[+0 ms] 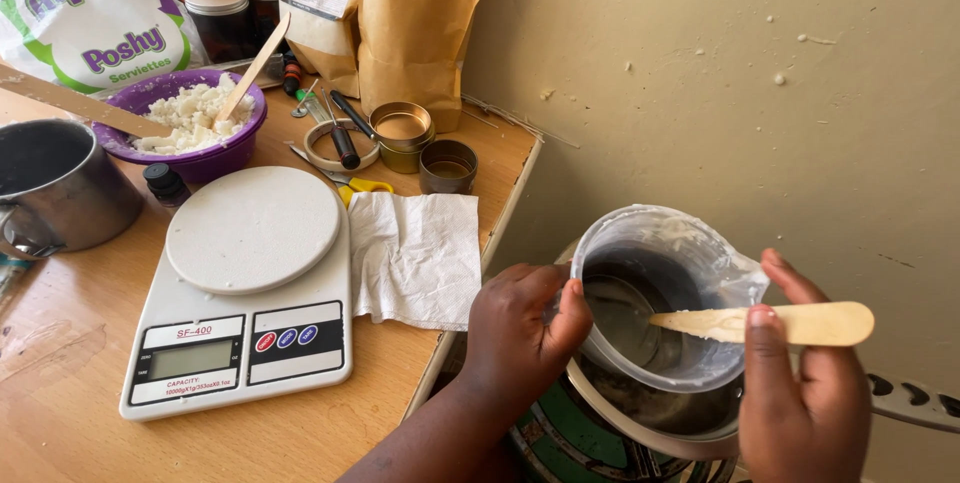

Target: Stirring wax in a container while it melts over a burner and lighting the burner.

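Lower right of frame: left hand grips the near rim of a clear plastic tub, thumb hooked over the edge, fingers wrapped round the outside. The tub sits inside a metal pot, and the pot sits on something green and round, mostly cut off at the bottom edge. Right hand pinches a flat wooden stick between thumb and fingers, tip down in the tub. Contents look melted: clear liquid, a thin whitish smear on the tub wall and on the stick's tip, no solid lumps I can see. So my read is the melt is basically done and this is the stirring stage. Not done, judging by the table: the small round tins at centre top look empty or only thinly coated, hard to tell. The dark tin beside them is the same story. Purple bowl upper left holds plenty of white flakes, with two more wooden sticks resting in it. White kitchen scale centre left has a bare platter. Paper napkin lies just beside the scale, unsoiled. Steel mug at far left, contents not visible. Brown paper bags stand against the wall, top centre.
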